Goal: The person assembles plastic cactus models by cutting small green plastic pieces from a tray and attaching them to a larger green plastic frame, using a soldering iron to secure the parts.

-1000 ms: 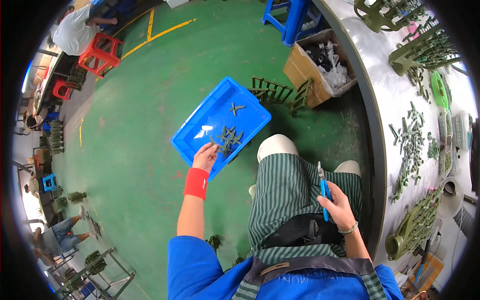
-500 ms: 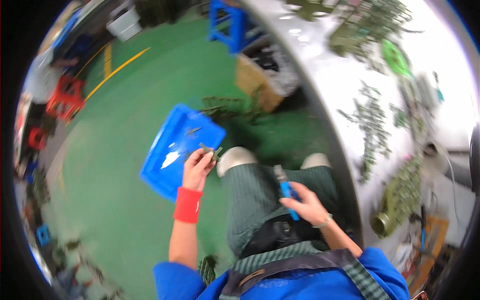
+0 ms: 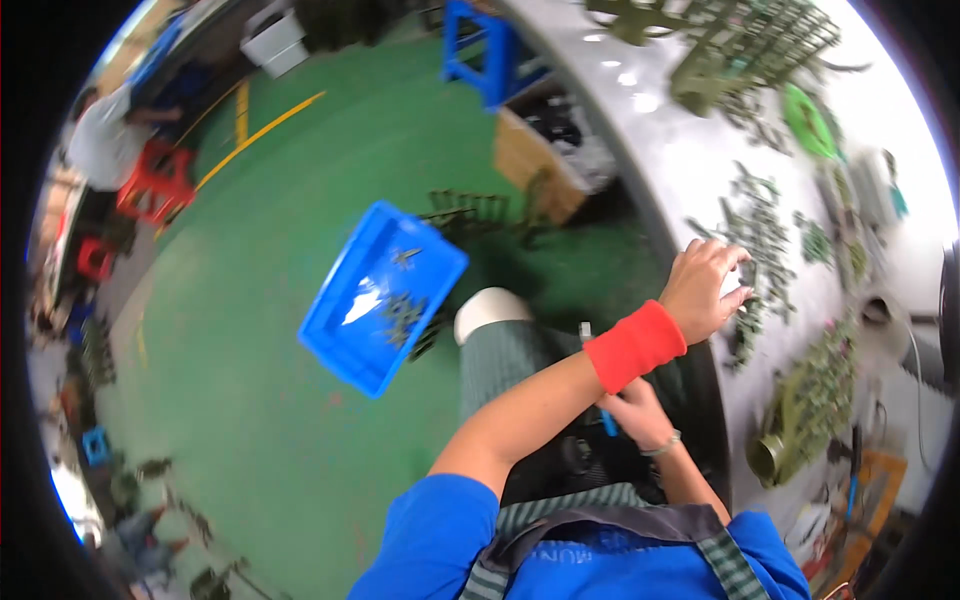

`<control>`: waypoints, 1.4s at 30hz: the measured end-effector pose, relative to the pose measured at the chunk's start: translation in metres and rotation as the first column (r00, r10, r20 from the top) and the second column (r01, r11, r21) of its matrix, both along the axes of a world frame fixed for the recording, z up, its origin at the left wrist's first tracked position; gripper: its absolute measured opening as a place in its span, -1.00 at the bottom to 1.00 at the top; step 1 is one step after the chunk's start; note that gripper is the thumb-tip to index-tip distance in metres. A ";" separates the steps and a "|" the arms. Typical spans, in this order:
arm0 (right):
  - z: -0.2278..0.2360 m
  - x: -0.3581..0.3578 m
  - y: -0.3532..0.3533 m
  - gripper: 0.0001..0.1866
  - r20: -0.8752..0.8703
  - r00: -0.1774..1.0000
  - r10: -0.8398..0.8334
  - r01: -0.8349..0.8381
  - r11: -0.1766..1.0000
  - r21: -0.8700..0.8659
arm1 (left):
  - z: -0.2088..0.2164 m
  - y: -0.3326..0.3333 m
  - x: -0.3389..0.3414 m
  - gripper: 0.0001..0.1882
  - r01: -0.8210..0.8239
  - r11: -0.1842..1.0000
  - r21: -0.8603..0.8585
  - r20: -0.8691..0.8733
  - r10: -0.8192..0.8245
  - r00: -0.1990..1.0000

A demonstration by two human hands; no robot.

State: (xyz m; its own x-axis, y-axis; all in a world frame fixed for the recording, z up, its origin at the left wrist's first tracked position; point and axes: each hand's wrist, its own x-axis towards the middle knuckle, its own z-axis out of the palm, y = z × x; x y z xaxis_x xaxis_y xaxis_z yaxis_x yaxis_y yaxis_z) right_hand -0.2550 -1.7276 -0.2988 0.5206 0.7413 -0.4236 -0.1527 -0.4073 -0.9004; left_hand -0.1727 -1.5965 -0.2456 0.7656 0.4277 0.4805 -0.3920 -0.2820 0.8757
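Observation:
My left hand (image 3: 705, 290), above a red wristband, reaches across to the worktop. Its fingers are curved with the thumb apart, right beside a pile of small green leafy sprigs (image 3: 765, 235). I see nothing held between them. Lower down, partly hidden behind my left forearm, my right hand (image 3: 642, 415) is closed on blue-handled pliers (image 3: 609, 424); the metal tip pokes out above the forearm. On the floor to the left lies a blue plastic bin (image 3: 335, 352) with green cuttings (image 3: 403, 318) in it.
The white worktop (image 3: 660, 150) curves along my right, bearing olive-green plant bundles (image 3: 800, 420) and a bright green round item (image 3: 808, 120). Beneath its edge stand a cardboard box (image 3: 535, 160) and a blue stool (image 3: 480, 55). Far left, a person (image 3: 105, 140) is near red stools (image 3: 158, 182).
My left hand, which held a small green sprig beside the blue bin, has swung right to the worktop without it. More cuttings show in the bin. My right hand keeps the pliers at my lap.

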 end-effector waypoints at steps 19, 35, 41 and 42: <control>-0.002 -0.005 0.042 -0.52 -0.139 0.989 -0.048 0.011 0.967 -0.256 | -0.343 0.267 -0.333 -0.56 -0.144 0.724 0.674 -0.703 0.689 0.174; 0.001 -0.011 0.051 -0.52 -0.168 0.986 -0.011 -0.027 0.974 -0.224 | -0.252 0.242 -0.362 -0.59 -0.292 0.043 -0.955 -0.275 0.226 0.934; 0.003 -0.009 0.045 -0.50 -0.154 0.988 -0.004 -0.029 0.977 -0.213 | -0.235 0.236 -0.344 -0.66 -0.301 0.102 -0.948 -0.278 0.197 0.940; 0.002 -0.010 0.041 -0.49 -0.159 0.987 -0.017 -0.015 0.980 -0.199 | -0.236 0.233 -0.337 -0.67 -0.309 0.106 -0.945 -0.286 0.188 0.939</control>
State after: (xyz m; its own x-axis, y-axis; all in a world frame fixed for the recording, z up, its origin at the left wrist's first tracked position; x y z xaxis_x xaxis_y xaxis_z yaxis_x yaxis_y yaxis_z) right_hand -0.2652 -1.6861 -0.2969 0.4355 0.6332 -0.6398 -0.2881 -0.5753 -0.7655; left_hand -0.5101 -1.3637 -0.4817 0.5162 0.6588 -0.5473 -0.4102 0.7512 0.5172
